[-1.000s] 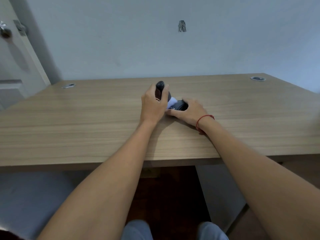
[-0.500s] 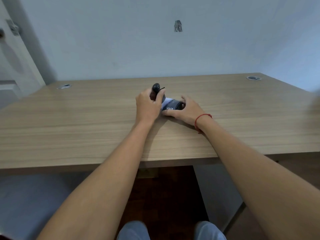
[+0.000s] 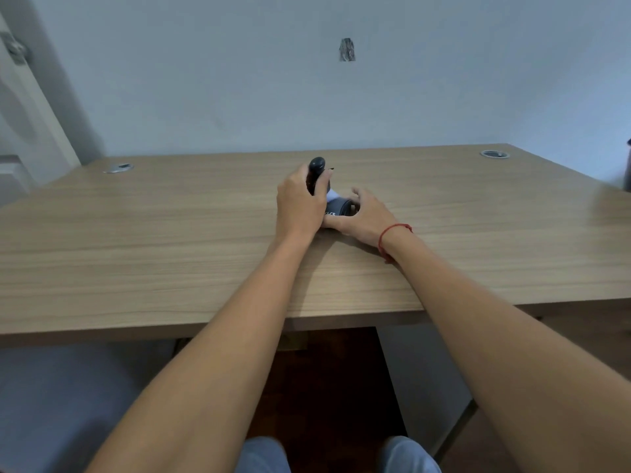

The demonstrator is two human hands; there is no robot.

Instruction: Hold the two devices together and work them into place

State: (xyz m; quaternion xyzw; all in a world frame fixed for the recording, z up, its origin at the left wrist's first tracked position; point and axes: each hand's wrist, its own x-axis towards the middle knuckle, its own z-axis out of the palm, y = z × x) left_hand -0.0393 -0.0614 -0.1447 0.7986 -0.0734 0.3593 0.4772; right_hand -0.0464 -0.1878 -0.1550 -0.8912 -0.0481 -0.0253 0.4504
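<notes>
Two hands meet at mid-desk over one small dark device; going left to right, a metal grommet (image 3: 118,167) sits in the far left of the desk (image 3: 170,268); the left hand (image 3: 300,208) is curled round the device's upright black handle (image 3: 316,172), whose rounded top stands clear above the knuckles; just beside it the device's dark grey base (image 3: 338,208), with a pale part and white lettering, lies on the desk; the right hand (image 3: 363,216) cups that base, thumb pressed along its near side, fingers arched over the far side; a red string (image 3: 392,232) circles that wrist. Judging by this, the device is secured but not lifted; whatever adjusting or parting it needs looks unfinished.
</notes>
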